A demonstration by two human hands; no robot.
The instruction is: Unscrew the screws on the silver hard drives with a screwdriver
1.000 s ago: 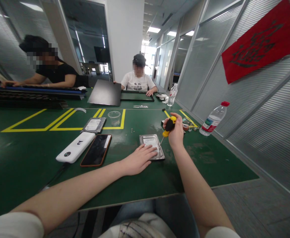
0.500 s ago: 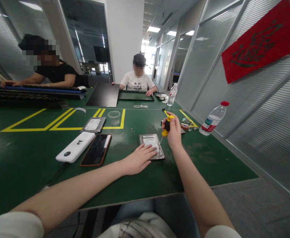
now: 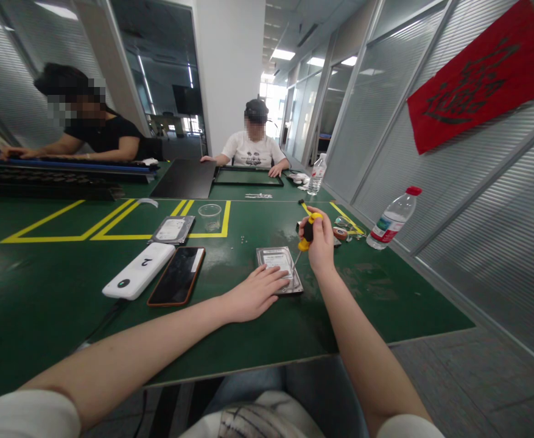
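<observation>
A hard drive (image 3: pixel 271 258) lies flat on the green table, its white label facing up. My left hand (image 3: pixel 254 295) rests on the near left part of the drive with its fingers stretched out, covering some of the label. In my right hand (image 3: pixel 321 243) is a yellow and black screwdriver (image 3: pixel 309 232), gripped by the handle. Its shaft slants down and left to the drive's right edge; I cannot make out whether the tip sits in a screw. Several tiny screws (image 3: pixel 243 239) lie beyond the drive.
To the left are a phone (image 3: pixel 175 277), a white power bank (image 3: pixel 139 271) with a cable, a second hard drive (image 3: pixel 172 230) and a clear plastic cup (image 3: pixel 210 218). A water bottle (image 3: pixel 393 220) stands at the right. Two people sit across the table, one with a black panel (image 3: pixel 184 179).
The person opposite has lowered the black panel and shifted it slightly left. My hands, the screwdriver and the hard drive look unmoved.
</observation>
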